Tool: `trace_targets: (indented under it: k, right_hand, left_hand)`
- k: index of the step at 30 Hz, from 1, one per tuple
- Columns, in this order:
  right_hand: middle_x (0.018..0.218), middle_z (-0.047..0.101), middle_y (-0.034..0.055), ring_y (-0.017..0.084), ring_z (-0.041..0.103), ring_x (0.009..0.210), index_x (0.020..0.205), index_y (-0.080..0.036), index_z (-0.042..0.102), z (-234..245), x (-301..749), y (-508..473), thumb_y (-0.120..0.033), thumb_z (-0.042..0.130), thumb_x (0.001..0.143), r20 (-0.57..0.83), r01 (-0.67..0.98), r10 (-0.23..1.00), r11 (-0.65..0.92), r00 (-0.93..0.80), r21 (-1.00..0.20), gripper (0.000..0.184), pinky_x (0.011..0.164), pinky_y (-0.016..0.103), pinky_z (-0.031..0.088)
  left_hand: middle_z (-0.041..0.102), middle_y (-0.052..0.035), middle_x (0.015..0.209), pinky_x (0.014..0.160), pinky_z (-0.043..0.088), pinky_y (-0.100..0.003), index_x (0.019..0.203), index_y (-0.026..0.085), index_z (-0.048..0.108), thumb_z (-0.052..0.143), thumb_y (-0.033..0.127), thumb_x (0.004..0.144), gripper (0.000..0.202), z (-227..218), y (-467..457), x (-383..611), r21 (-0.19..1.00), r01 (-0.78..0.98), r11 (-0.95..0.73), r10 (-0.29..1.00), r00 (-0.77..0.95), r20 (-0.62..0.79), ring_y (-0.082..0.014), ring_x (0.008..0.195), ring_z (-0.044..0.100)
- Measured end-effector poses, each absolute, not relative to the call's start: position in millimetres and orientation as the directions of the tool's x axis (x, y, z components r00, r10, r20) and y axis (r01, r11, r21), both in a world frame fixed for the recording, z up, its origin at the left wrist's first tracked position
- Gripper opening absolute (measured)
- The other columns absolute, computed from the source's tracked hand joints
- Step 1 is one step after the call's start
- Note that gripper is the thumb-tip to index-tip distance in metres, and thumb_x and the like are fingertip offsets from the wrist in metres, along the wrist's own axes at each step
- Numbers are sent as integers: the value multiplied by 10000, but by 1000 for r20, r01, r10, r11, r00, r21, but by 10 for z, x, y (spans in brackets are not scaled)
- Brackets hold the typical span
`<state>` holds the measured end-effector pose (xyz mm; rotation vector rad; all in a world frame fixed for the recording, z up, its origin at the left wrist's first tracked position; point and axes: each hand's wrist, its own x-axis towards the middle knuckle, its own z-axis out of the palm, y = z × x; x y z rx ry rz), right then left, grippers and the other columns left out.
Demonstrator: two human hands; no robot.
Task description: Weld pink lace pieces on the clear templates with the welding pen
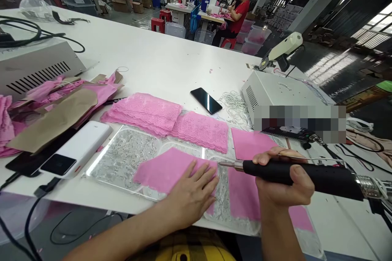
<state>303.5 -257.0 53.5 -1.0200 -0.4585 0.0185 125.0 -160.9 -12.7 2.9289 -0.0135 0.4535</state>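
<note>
My left hand [196, 189] lies flat on a cut piece of pink fabric [165, 169], fingers stretched out over its right part. In my right hand [283, 183] is a thick black handpiece [281, 171] with a tapered metal tip and a cable at its back end. The tip points left, close to the fabric's right edge; whether it touches cannot be made out. Under the fabric is a clear, textured board [128, 157]. Other pink pieces [243, 193] lie to the right, partly behind my right hand. Stacked pink lace [147, 112] rests along the board's far side.
A black phone [206, 100] lies beyond the lace, near tangled white cord [235, 106]. A grey machine box [275, 94] stands right. On the left are a white power bank [79, 147], brown paper pieces [58, 120] and another vented box [36, 67]. A person in red [240, 14] sits farther back.
</note>
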Motion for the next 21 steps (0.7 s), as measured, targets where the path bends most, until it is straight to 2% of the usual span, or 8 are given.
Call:
trace_targets:
  k: [7,14,21]
  right_hand:
    - [676,580,-3,139,527,425,737,-179,584,488,3001,-2516,-318,529,610,390,194,279,537,877,-821,196,413,315,450]
    - [657,562,-4,142,532,432,726,-174,586,515,3022,-2560,-308,523,594,405,242,225,521,886,-818,199,414,314,448]
    - [659,577,-8,148,536,423,720,-183,598,515,3011,-2548,-307,536,586,394,205,270,532,878,-821,193,405,308,435]
  left_hand:
    - [454,-116,1475,1159,269,-479,1356,146,488,399,380,1012,427,-147,-1606,1253,179,-40,-983,17,951,308,-277,1369,418]
    - [474,-120,1457,1164,257,-483,1335,149,505,436,377,996,414,-162,-1618,1244,205,-33,-978,35,947,319,-276,1375,410]
    - [483,-112,1451,1150,284,-485,1328,154,509,410,388,1005,410,-175,-1615,1249,197,-30,-980,38,942,334,-275,1364,426]
